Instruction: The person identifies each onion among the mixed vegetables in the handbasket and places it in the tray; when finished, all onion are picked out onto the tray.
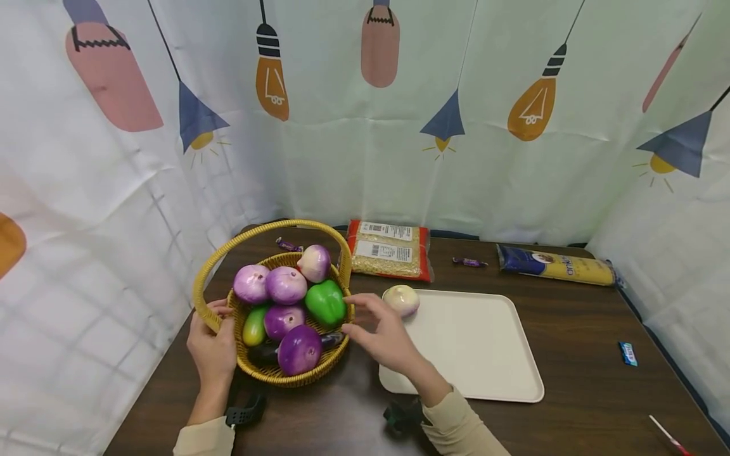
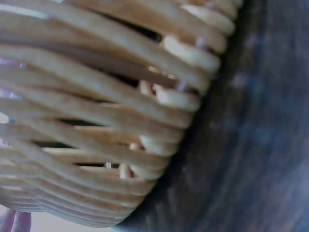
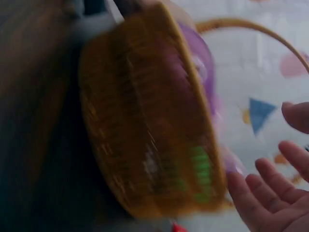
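A yellow woven basket [image 1: 282,380] with a tall arched handle stands at the left of the table. It holds several purple-and-white round vegetables [image 1: 286,285] that look like turnips or onions, a green bell pepper [image 1: 326,304], a yellow-green vegetable [image 1: 255,326] and dark eggplant-like pieces [image 1: 263,354]. My left hand [image 1: 213,342] grips the basket's left rim by the handle's foot; the left wrist view shows the weave [image 2: 96,106] up close. At the right rim, my right hand [image 1: 384,332] has its fingers extended, touching or nearly touching the basket; the right wrist view shows them spread.
A cream tray [image 1: 467,345] lies right of the basket, with a white-and-purple round vegetable [image 1: 402,300] at its upper-left corner. Behind are a grain bag [image 1: 390,250], a wrapped candy [image 1: 470,262] and a blue-yellow packet [image 1: 556,266]. A small blue packet [image 1: 628,353] lies far right.
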`<state>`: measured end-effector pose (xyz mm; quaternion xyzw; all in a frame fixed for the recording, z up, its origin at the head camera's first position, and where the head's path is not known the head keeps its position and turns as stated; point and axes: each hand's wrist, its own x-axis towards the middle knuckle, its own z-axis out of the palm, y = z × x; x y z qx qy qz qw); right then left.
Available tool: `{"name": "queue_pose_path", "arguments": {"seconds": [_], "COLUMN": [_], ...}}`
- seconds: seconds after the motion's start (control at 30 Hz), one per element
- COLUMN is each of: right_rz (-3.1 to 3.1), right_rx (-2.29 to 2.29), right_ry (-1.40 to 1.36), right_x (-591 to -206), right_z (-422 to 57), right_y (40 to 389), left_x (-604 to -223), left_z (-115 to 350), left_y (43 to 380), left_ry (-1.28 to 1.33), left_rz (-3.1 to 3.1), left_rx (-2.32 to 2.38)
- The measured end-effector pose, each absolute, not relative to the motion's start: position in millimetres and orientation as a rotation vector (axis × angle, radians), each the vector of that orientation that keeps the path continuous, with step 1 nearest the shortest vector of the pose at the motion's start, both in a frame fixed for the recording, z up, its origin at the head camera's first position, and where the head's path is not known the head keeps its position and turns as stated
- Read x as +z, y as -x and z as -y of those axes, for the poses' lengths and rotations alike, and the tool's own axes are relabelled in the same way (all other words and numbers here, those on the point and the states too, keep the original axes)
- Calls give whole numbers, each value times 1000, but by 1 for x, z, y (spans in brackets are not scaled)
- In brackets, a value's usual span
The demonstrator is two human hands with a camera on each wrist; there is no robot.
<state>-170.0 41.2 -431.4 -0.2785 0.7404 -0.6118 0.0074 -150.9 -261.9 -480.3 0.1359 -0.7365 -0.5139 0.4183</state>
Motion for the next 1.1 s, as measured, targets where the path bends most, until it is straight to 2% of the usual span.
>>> {"name": "queue_pose_path", "arguments": {"seconds": [0.23,0.37,0.57,0.9,1.1], "right_rz": [-2397,-2463,-2366,-2370,-2252], "right_rx": [-1476,-1164,-985,-1072,-1540], "right_ry": [1124,1243,1314,1330,1106], "right_x": [-432,-430,-430,-425,-420], "right_z": [11,22,23,14,-16], "right_y": [166,176,187,175,167], "left_x": [-480,-482,-485,-483,-479], "left_z": [258,259,259,262,263], "left_y": [150,150,152,152,150], "left_ry": [-363,-367,-352,-325,-329], "left_rz": [1852,1850,1850,1847,1848], "left_rx": [-1306,-1303,-1299,-1239,-1249]}}
